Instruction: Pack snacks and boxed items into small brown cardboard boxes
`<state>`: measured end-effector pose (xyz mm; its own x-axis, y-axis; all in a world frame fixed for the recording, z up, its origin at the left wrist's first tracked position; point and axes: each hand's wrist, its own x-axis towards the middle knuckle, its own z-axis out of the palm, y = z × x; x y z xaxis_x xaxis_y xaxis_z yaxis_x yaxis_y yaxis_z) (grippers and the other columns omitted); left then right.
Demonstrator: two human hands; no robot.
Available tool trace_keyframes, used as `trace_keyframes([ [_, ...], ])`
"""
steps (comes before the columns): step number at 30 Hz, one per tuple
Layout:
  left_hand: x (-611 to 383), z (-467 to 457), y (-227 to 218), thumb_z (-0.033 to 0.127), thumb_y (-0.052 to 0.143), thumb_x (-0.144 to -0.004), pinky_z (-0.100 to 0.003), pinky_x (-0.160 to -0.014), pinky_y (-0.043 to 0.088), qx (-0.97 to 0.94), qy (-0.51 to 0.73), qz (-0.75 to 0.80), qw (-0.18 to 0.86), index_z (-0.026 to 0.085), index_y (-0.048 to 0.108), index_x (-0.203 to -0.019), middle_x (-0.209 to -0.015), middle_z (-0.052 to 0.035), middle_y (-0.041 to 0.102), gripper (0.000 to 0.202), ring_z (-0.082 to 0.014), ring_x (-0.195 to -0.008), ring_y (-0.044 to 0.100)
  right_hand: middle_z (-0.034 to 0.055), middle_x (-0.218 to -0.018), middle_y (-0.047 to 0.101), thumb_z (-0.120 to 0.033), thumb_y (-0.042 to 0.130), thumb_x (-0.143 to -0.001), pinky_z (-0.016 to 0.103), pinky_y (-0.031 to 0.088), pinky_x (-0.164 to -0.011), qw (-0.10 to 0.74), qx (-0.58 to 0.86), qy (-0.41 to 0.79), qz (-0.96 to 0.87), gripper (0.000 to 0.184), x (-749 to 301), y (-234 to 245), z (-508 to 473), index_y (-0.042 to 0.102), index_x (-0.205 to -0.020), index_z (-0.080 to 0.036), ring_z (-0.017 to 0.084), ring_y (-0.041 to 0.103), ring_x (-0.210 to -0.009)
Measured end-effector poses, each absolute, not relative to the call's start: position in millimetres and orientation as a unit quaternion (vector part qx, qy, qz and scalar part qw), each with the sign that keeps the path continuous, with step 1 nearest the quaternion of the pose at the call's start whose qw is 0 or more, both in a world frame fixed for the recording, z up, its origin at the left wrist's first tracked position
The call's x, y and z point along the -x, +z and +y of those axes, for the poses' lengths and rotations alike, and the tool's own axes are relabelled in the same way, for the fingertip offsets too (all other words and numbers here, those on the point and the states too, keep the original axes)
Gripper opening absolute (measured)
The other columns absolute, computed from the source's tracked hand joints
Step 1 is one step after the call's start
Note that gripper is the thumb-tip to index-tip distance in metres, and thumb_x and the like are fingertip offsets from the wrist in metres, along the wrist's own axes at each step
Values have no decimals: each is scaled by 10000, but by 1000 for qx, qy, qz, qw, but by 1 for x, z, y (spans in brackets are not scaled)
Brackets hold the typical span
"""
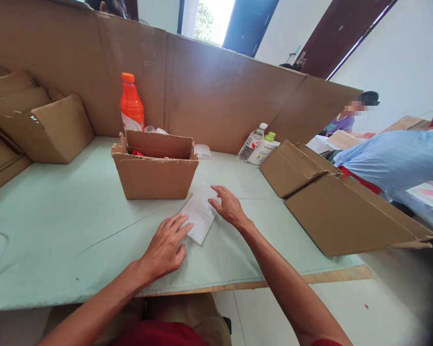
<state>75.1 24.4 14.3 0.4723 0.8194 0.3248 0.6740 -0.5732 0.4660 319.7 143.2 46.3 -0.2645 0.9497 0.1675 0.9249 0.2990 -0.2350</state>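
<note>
A white bubble-wrap pouch [201, 214] lies flat on the pale green tablecloth, slanting between my two hands. My left hand [167, 242] rests at its left edge, fingers apart and fingertips touching or just over the wrap. On the other side, my right hand [228, 205] hovers by the pouch's upper right edge with thumb and fingers spread. Neither hand grips anything. Just beyond the pouch stands an open cardboard box [157, 179] with something red inside; most of its contents are hidden by the front wall.
An orange bottle [132, 102] stands behind the box. Cardboard boxes [63, 127] are at the left, and more boxes [350, 216] at the right edge. A water bottle [251, 142] and a white bottle [263, 150] lean near the cardboard partition [216, 91]. Other people work at the right.
</note>
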Motion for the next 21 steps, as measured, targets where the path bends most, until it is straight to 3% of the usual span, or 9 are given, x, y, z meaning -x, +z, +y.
trace_keyframes([
  [4, -82, 40, 25, 56, 542, -735, -460, -1026, 432, -879, 158, 417, 169, 198, 650, -1122, -1252, -105, 657, 427, -285, -1207, 557, 182, -1227, 655, -301, 506, -980, 410, 451, -951, 111, 611, 19, -784, 306, -310, 28, 148, 664, -1198, -154, 300, 585, -1097],
  [8, -85, 47, 26, 54, 549, -800, -438, -938, 433, -892, 131, 412, 129, 195, 659, -1009, -1129, -96, 679, 275, -277, -1110, 575, 169, -1267, 646, -286, 522, -972, 414, 446, -989, 105, 604, 24, -790, 303, -316, 29, 151, 663, -1207, -157, 296, 586, -1141],
  [12, -91, 48, 22, 72, 504, -880, -468, -917, 417, -887, 135, 429, 108, 179, 655, -896, -1005, -113, 678, 186, -282, -1004, 576, 135, -1436, 561, -325, 592, -942, 421, 443, -1034, 138, 574, 42, -806, 431, -336, 42, 119, 580, -1355, -200, 275, 575, -1248],
  [17, -99, 44, 21, 68, 472, -894, -489, -947, 403, -880, 143, 440, 109, 168, 662, -911, -983, -111, 683, 215, -279, -985, 572, 173, -1484, 528, -542, 710, -846, 490, 415, -1068, 115, 410, 105, -899, 693, -329, 43, 38, 528, -1419, -196, 327, 526, -1312],
  [19, -99, 43, 23, 82, 472, -892, -482, -934, 415, -878, 143, 443, 113, 168, 666, -910, -968, -107, 687, 213, -280, -982, 578, 186, -1479, 531, -476, 717, -844, 509, 430, -1041, 100, 407, 97, -903, 642, -315, 35, 21, 555, -1389, -179, 346, 531, -1284],
  [21, -94, 42, 26, 107, 473, -890, -468, -925, 433, -875, 151, 442, 128, 176, 672, -950, -971, -99, 695, 220, -272, -978, 592, 174, -1423, 586, -285, 649, -884, 503, 449, -1008, 116, 422, 75, -896, 454, -302, 26, 18, 607, -1324, -179, 334, 549, -1251],
])
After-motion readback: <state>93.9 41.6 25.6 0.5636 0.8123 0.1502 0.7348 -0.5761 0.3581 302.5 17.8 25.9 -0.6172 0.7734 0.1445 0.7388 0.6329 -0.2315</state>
